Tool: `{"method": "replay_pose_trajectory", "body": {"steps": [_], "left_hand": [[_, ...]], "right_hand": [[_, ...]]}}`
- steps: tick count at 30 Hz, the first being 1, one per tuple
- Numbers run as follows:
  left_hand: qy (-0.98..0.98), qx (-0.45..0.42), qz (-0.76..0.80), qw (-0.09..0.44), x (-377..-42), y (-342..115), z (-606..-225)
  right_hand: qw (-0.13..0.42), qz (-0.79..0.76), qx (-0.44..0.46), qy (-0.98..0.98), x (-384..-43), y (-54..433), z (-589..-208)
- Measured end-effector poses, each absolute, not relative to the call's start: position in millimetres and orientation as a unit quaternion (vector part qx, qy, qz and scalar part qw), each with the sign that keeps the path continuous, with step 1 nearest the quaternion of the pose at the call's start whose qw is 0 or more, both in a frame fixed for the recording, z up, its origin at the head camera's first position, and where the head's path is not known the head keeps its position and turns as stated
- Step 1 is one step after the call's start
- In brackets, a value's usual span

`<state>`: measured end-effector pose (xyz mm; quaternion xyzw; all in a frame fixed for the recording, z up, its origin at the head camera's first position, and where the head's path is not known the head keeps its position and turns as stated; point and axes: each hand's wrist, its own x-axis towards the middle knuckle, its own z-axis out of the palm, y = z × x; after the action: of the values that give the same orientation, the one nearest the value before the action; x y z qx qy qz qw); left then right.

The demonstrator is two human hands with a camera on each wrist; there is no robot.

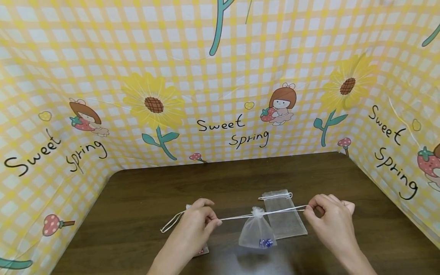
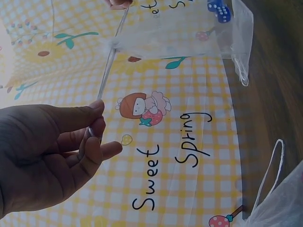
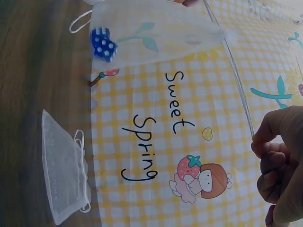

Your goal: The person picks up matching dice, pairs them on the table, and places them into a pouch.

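A sheer white drawstring bag hangs between my hands, its neck gathered tight. Blue dice with white dots lie in its bottom corner; they also show in the right wrist view as blue dice. My left hand pinches the cord ends on one side between thumb and fingertip. On the other side my right hand pinches the opposite cord ends. Both white cords are stretched nearly straight through the bag's neck.
A flat white organza bag lies on the dark wooden table behind the hanging one. Another bag, with a white cord loop, is partly hidden under my left hand. A yellow checked cloth rises around the table.
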<state>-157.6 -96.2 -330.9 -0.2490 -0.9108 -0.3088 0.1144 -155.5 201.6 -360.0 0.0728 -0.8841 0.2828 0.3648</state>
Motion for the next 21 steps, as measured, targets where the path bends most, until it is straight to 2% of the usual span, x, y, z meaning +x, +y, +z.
{"method": "replay_pose_trajectory", "body": {"steps": [11,21], "left_hand": [[-0.912,-0.248,-0.313,0.098,-156.3,-99.4,-331.5],[-0.913,-0.250,-0.300,0.120,-155.6,-101.3,-335.7]], "right_hand": [[0.369,0.281,0.062,-0.884,-158.2,198.9,-362.0],[0.355,0.251,0.045,-0.899,-160.1,196.8,-365.8]]}}
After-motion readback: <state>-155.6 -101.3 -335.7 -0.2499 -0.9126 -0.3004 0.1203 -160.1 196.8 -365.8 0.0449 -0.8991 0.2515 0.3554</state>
